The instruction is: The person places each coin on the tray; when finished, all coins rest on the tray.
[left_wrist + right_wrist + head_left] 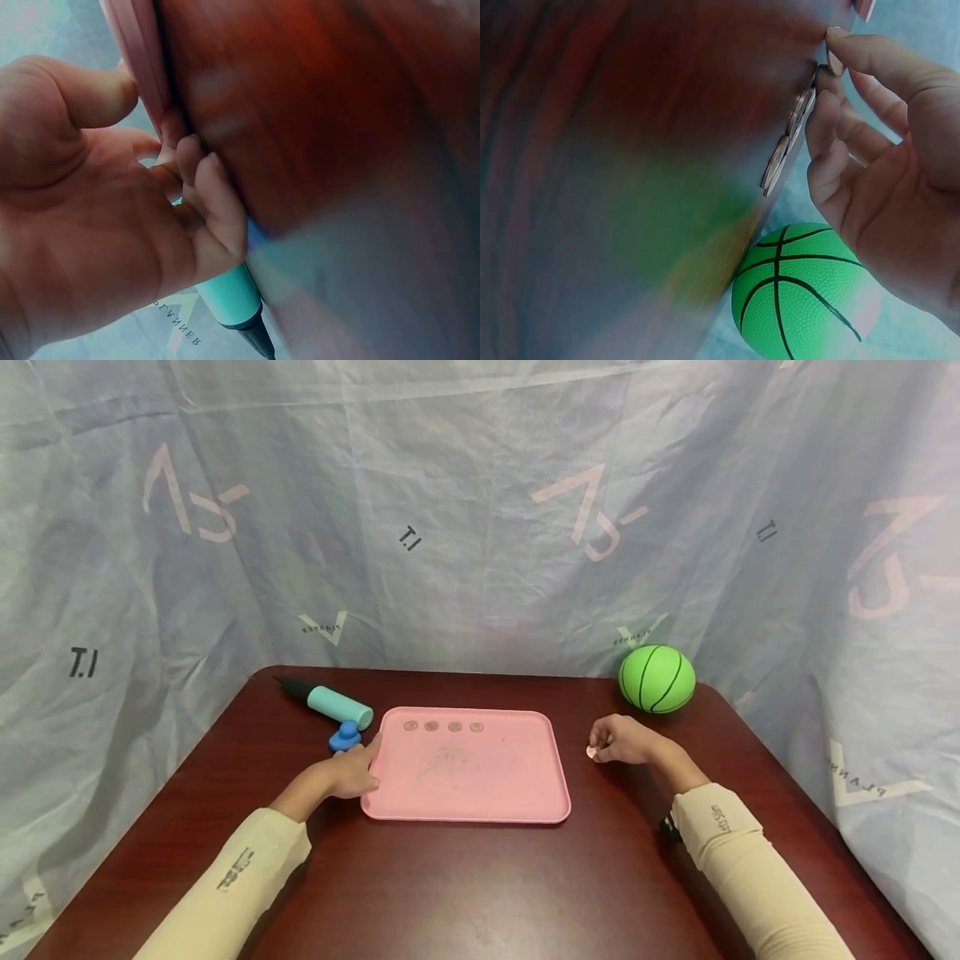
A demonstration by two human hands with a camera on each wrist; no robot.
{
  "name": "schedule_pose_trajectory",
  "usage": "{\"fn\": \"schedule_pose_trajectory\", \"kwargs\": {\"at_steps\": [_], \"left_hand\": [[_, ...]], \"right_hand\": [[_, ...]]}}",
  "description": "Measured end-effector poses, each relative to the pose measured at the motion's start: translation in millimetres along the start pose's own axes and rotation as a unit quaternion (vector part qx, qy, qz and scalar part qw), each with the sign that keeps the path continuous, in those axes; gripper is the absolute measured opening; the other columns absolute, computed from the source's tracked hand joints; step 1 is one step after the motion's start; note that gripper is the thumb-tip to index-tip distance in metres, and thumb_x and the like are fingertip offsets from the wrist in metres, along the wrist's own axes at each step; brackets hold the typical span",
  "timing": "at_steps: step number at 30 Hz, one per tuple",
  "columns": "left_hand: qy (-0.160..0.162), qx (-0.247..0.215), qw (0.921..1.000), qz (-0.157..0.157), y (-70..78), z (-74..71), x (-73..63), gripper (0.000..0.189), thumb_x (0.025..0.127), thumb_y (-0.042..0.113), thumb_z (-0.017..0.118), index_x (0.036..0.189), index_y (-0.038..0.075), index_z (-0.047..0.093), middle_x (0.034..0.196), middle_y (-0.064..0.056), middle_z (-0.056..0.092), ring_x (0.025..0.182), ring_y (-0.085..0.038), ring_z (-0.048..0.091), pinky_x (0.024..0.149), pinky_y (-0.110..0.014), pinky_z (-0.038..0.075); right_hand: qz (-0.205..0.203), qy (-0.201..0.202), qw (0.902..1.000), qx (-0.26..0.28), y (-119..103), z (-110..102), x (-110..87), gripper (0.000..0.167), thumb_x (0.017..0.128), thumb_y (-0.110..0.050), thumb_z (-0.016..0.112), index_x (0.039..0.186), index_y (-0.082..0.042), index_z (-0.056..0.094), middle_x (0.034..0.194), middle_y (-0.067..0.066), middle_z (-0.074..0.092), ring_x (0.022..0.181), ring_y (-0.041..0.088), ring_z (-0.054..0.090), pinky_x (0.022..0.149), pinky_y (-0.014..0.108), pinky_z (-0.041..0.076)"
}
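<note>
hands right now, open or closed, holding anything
Left hand: open, touching the pink tray at its edge.
Right hand: closed, pinching a coin.

Soft, even light is filling the head view, laying a pale sheen on the near part of the dark surface, while shadows are darkening it beside my sleeves. Both wrist views are looking dimmer and bluer; there the wood is smearing into blur, yet my right fingers are showing more clearly. Glare is whitening one side of the green ball, whose tint the wood is mirroring.
</note>
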State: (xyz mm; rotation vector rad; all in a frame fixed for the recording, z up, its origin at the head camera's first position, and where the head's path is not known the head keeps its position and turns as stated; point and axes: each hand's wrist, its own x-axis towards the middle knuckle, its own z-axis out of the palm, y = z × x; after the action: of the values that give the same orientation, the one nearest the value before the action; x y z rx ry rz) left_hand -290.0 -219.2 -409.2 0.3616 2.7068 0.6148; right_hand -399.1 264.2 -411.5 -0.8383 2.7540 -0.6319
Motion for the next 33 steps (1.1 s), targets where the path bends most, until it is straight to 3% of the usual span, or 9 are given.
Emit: {"fn": "schedule_pose_trajectory", "kwargs": {"at_steps": [16,24,33], "left_hand": [[-0.003,-0.002,1.0000,-0.008,-0.8,0.5,0.3,0.083,0.090,0.013,0.060,0.152,-0.013,0.011,0.150,-0.038,0.030,0.138,-0.048,0.030,0.113,-0.062,0.020],[-0.003,-0.003,0.9999,-0.009,1.4,-0.7,0.0,0.083,0.091,0.012,0.061,0.153,-0.012,0.011,0.150,-0.038,0.029,0.138,-0.048,0.029,0.113,-0.062,0.019],[-0.003,-0.005,0.9999,-0.009,2.3,-1.2,-0.8,0.083,0.091,0.012,0.061,0.153,-0.012,0.011,0.149,-0.038,0.029,0.137,-0.050,0.030,0.113,-0.062,0.019]], "right_hand": [[0.002,-0.017,0.9998,0.002,0.5,1.0,1.9,0.016,0.077,-0.010,0.080,0.090,-0.007,0.070,0.075,-0.003,0.063,0.072,0.013,0.057,0.068,0.031,0.047],[-0.002,-0.018,0.9998,0.006,-1.4,0.7,0.6,0.017,0.085,-0.023,0.079,0.086,-0.008,0.071,0.071,-0.004,0.067,0.070,0.013,0.060,0.068,0.032,0.049],[0.009,-0.028,0.9996,0.003,-6.9,0.0,3.6,0.018,0.084,-0.023,0.080,0.088,-0.007,0.072,0.074,-0.002,0.066,0.071,0.013,0.059,0.068,0.032,0.050]]}}
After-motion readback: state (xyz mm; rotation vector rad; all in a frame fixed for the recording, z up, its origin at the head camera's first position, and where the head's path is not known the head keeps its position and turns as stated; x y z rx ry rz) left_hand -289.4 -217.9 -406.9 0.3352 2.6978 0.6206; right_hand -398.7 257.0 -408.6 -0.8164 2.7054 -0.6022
